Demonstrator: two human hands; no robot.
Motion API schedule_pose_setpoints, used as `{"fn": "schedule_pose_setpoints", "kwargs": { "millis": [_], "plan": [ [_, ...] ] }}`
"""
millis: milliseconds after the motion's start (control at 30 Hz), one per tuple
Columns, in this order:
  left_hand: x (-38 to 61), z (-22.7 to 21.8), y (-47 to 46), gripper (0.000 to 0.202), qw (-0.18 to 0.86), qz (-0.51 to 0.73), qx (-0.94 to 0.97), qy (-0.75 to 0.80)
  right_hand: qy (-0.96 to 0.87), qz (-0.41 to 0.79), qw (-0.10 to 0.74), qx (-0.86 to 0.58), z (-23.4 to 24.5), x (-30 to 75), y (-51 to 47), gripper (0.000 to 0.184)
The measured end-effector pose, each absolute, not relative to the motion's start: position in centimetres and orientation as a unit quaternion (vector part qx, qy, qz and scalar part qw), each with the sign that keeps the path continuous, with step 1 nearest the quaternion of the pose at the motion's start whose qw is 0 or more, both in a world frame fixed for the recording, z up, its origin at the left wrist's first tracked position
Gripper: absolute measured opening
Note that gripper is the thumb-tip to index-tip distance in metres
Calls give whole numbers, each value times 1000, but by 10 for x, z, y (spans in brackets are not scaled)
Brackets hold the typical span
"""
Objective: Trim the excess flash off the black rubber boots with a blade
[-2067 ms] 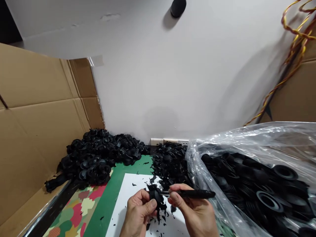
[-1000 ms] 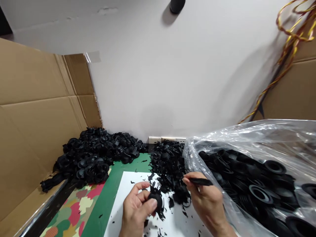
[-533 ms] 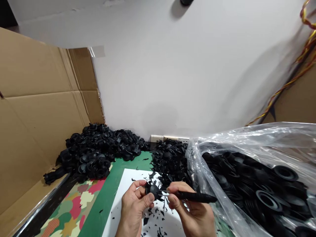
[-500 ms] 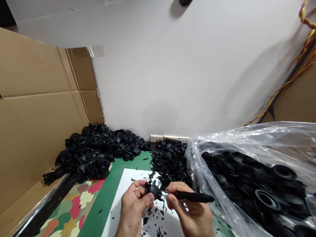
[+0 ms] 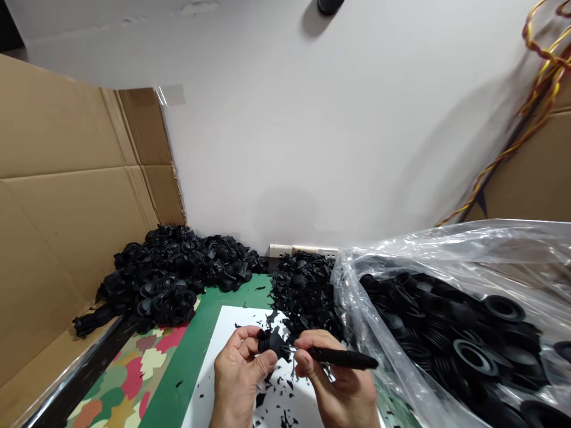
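Note:
Pinched between the thumb and fingers of my left hand (image 5: 238,371) is a ribbed black rubber boot (image 5: 272,343), with a ragged edge on its right side. My right hand (image 5: 339,389) grips a slim black-handled tool (image 5: 345,358) like a pen. Its thin metal end points left and meets the ragged edge of the boot; the exact shape of the tip is too small to make out. Below both hands lies a white sheet (image 5: 225,321), strewn with small black rubber scraps (image 5: 261,399).
Black rubber parts (image 5: 178,267) heap against a cardboard wall (image 5: 80,160) on the left. A pile of scraps (image 5: 307,291) stands behind my hands. On the right, a clear plastic bag (image 5: 357,297) holds several black rubber boots (image 5: 475,356). A green mat (image 5: 176,368) lies underneath.
The boot has turned slightly in my left hand, so its ribs show more on the left. The tool's end remains at its edge. The whole view has shifted a little.

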State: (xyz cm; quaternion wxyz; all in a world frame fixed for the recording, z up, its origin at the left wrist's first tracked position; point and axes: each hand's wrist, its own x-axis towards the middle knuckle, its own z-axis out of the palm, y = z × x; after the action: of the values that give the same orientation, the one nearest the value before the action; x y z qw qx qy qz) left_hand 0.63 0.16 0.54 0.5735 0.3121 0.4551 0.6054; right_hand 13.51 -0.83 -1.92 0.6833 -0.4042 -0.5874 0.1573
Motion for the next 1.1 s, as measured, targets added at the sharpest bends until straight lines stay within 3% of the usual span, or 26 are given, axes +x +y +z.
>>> {"fn": "schedule_pose_setpoints", "kwargs": {
  "millis": [567, 933, 1100],
  "plan": [
    [8, 7, 1, 36, 570, 609, 316, 451, -567, 167, 702, -398, -23, 128, -8, 7],
    [-5, 16, 6, 45, 537, 669, 252, 448, -608, 133, 604, -498, -30, 141, -6, 20],
    [-7, 17, 7, 45, 557, 659, 247, 440, -585, 148, 638, -478, -23, 139, -3, 20]
  ]
}}
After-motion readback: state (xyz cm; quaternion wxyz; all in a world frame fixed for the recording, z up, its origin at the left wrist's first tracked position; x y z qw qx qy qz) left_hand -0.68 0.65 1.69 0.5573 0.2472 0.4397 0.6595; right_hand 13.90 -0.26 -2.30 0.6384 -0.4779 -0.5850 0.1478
